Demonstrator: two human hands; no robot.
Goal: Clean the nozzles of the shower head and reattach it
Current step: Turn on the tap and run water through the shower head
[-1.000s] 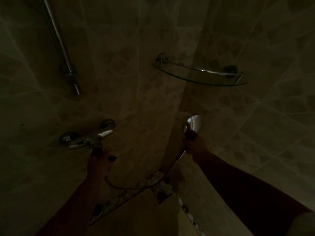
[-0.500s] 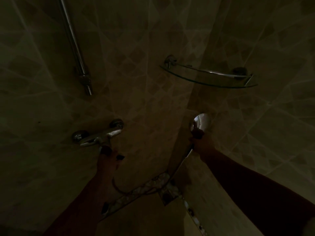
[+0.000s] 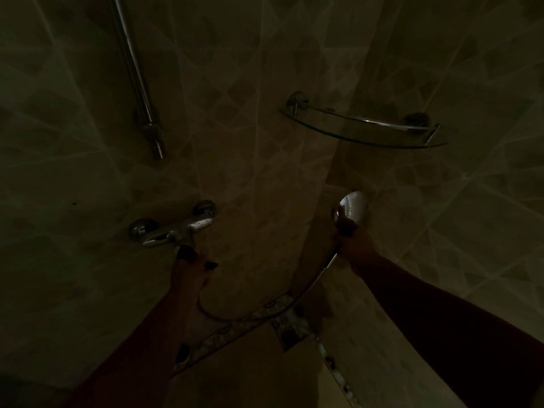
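Our right hand (image 3: pixel 351 245) grips the shower head (image 3: pixel 353 206); our left hand (image 3: pixel 190 267) pinches the mixer tap (image 3: pixel 173 228) lever. Opening it could spray us in this dimness.

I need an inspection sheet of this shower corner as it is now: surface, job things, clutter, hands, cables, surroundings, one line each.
Surface: tiled walls meeting in a corner, very dim light.
Job things: shower head off the rail, held up near the right wall; its nozzles cannot be judged in this light.
Clutter: nothing seen; glass shelf looks bare.
Hands: right hand grips the shower head's handle; left hand is at the lever under the mixer tap, grip unclear.
Cables: hose hangs in a loop between the tap and the shower head.
Surroundings: mosaic border strip low on the walls.
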